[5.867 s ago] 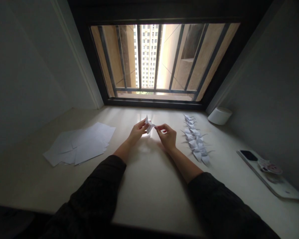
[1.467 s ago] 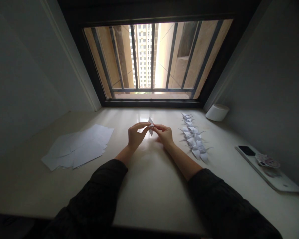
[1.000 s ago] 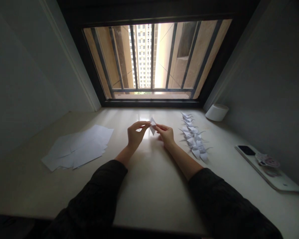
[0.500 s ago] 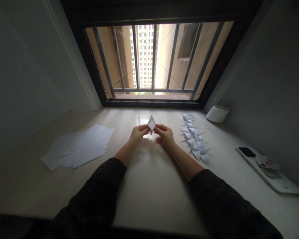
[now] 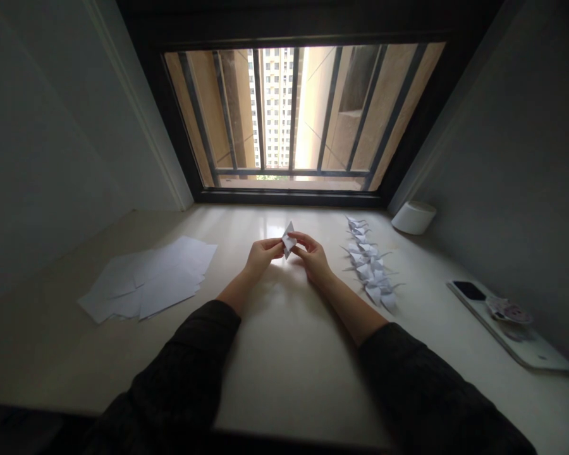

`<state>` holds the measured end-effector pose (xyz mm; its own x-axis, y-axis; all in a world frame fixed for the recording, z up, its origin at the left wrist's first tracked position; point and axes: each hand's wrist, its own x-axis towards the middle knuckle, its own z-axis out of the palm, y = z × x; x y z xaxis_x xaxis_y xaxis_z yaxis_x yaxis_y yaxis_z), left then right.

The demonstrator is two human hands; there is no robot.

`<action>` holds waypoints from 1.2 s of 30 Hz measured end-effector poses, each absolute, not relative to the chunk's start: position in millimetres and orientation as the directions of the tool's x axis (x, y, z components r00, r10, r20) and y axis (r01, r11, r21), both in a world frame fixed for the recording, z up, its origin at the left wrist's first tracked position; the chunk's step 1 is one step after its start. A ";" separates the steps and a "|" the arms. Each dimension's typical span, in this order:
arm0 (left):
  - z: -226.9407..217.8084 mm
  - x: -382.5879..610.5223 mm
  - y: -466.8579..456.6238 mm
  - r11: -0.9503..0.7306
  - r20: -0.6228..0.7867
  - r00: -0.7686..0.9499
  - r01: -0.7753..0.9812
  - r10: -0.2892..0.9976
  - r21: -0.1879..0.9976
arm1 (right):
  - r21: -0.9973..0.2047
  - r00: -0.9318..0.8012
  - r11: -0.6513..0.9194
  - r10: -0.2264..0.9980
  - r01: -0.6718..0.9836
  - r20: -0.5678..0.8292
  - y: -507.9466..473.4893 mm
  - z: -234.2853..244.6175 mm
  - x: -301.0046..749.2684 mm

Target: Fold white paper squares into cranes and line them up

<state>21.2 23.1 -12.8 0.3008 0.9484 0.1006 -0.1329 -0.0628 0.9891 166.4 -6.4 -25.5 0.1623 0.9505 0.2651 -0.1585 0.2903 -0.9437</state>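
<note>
A small folded white paper piece (image 5: pixel 288 237) is pinched between both my hands above the pale sill. My left hand (image 5: pixel 263 255) grips its left side with thumb and fingers closed. My right hand (image 5: pixel 313 258) pinches its right side, thumb on top. The paper stands pointed upward between the fingertips. Both forearms come in from dark sleeves below.
Several folded paper cranes (image 5: pixel 370 265) lie in a row right of my hands. Loose white sheets (image 5: pixel 148 275) lie at the left. A white round object (image 5: pixel 413 217) sits by the window corner; a phone (image 5: pixel 508 323) lies at the right edge. The barred window (image 5: pixel 294 114) is ahead.
My hands drew closer together on the paper piece, and it turned from a flat tilted shape to a pointed one held upright. The rest has not moved.
</note>
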 end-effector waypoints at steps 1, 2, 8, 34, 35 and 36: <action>-12.3 21.0 22.8 -0.065 0.104 0.303 -0.136 0.947 0.989 | -0.948 0.151 0.280 0.955 -0.154 0.257 -7.0 -25.7 166.2; -11.8 20.9 22.6 -0.067 0.108 0.301 -0.144 0.947 0.987 | -0.952 0.144 0.268 0.958 -0.150 0.247 -7.6 -25.9 166.1; -9.7 21.6 21.5 -0.057 0.106 0.288 -0.176 0.952 0.983 | -0.963 0.135 0.237 0.966 -0.131 0.219 -10.5 -24.2 165.8; -12.6 21.4 25.3 -0.028 0.095 0.304 -0.217 0.948 0.976 | -0.945 0.211 0.302 0.939 -0.124 0.272 -5.0 -28.2 169.2; -11.8 21.4 24.5 -0.031 0.097 0.303 -0.215 0.948 0.976 | -0.946 0.214 0.297 0.940 -0.133 0.265 -4.6 -29.0 169.7; -11.0 21.3 23.8 -0.039 0.103 0.299 -0.212 0.949 0.976 | -0.947 0.210 0.290 0.943 -0.139 0.259 -4.7 -29.3 170.0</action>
<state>21.3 23.8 -11.0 0.2992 0.9486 0.1028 -0.2122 -0.0389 0.9765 170.0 -4.7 -29.3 0.2096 0.9430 0.2586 -0.1388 0.2905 -0.9468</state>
